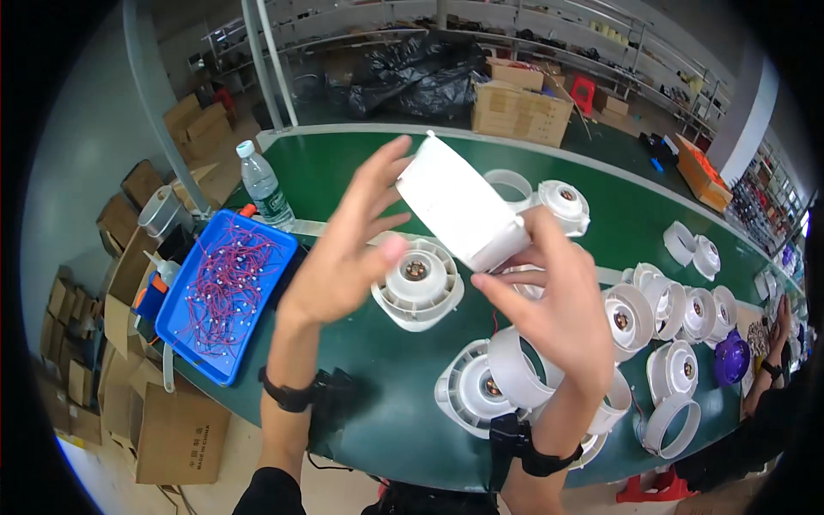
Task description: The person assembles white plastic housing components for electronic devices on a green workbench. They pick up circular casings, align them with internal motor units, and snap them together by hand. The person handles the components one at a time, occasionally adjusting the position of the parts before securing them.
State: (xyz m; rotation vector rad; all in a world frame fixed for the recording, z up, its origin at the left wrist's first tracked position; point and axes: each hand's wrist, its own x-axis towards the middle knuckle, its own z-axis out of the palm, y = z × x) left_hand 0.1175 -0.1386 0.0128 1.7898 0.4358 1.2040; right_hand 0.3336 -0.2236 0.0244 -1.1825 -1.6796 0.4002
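Note:
In my right hand (558, 296) is a white plastic housing (463, 206), a short, wide ring-like piece with small tabs, lifted above the green table and tilted. My fingers and thumb hold its lower right side. My left hand (348, 236) is raised to the left of it, fingers spread, holding nothing. Below, between the hands, a white fan-like motor unit (416, 279) with ribs and a copper-coloured centre lies on the table. Nearer to me, another white motor unit (468, 390) sits partly behind a white ring (522, 369), beside my right wrist.
A blue tray (230, 378) of red and dark wires lies at left, with a water bottle (268, 190) behind it. Several white units and rings crowd the right side, near a purple part (732, 357). At far right shows another person's hand (781, 322). Cardboard boxes (182, 433) stand at left.

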